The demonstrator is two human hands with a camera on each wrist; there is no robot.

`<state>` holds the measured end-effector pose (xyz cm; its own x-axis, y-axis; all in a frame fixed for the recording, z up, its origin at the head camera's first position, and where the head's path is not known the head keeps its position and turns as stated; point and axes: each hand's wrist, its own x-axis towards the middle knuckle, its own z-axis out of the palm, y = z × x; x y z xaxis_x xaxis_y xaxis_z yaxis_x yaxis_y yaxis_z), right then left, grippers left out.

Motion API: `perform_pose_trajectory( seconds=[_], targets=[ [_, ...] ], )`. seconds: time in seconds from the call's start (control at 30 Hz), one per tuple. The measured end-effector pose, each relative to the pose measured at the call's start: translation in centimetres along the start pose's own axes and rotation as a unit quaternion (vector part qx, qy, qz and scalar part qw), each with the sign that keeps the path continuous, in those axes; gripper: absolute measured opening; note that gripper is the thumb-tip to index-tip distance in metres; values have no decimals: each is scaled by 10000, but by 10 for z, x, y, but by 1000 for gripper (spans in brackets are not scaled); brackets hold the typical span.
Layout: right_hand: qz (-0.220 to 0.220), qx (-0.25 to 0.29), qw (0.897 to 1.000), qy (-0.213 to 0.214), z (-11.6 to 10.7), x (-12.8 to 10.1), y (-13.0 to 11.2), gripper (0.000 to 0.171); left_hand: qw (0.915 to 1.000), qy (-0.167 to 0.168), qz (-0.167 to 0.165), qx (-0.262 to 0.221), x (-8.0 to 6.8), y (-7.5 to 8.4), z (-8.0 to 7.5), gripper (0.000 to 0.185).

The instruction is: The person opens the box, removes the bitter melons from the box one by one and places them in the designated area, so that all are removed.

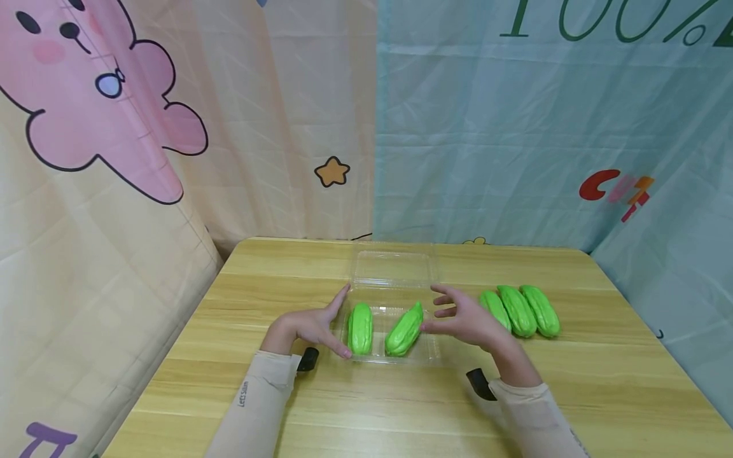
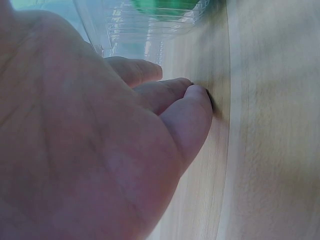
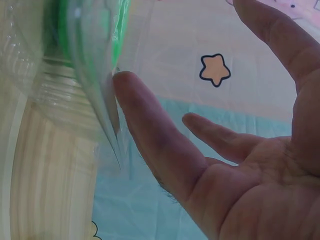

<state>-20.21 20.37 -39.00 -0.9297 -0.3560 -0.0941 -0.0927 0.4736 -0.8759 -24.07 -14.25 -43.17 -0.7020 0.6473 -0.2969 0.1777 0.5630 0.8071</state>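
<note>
A clear plastic clamshell box [image 1: 378,334] stands on the table, its lid [image 1: 392,268] folded back away from me. Two green, ridged toy gourds lie inside: an upright-lying gourd [image 1: 360,329] at the left and a slanted gourd [image 1: 404,331] at the right. My left hand [image 1: 309,326] is at the box's left side, fingers spread, one digit by the near left corner. At the right side, my right hand [image 1: 465,319] has its fingers apart; in the right wrist view its thumb [image 3: 150,125] is against or very near the box wall [image 3: 92,75]. Neither hand grips anything.
Three more green gourds [image 1: 518,310] lie side by side on the table to the right, partly behind my right hand. The wooden table [image 1: 229,331] ends at printed curtains [image 1: 492,140] behind and at both sides.
</note>
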Motion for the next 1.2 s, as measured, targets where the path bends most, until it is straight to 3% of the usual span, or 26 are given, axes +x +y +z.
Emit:
perform_pose_trajectory(
  seconds=[0.2,0.7,0.97,1.2],
  targets=[
    [124,120,9992,-360,9,0,-2,94,10000,-3,15,-43,0,0,0,145],
    [369,-233,9981,-430,32,2,-4,95,10000,-20,5,-59,0,0,0,144],
    [227,-107,9987,-447,38,6,-1,95,10000,-2,35,-81,0,-1,0,145],
    [-20,-384,9990,-207,50,14,4,91,9999,-17,59,-89,0,0,-1,145]
  ],
)
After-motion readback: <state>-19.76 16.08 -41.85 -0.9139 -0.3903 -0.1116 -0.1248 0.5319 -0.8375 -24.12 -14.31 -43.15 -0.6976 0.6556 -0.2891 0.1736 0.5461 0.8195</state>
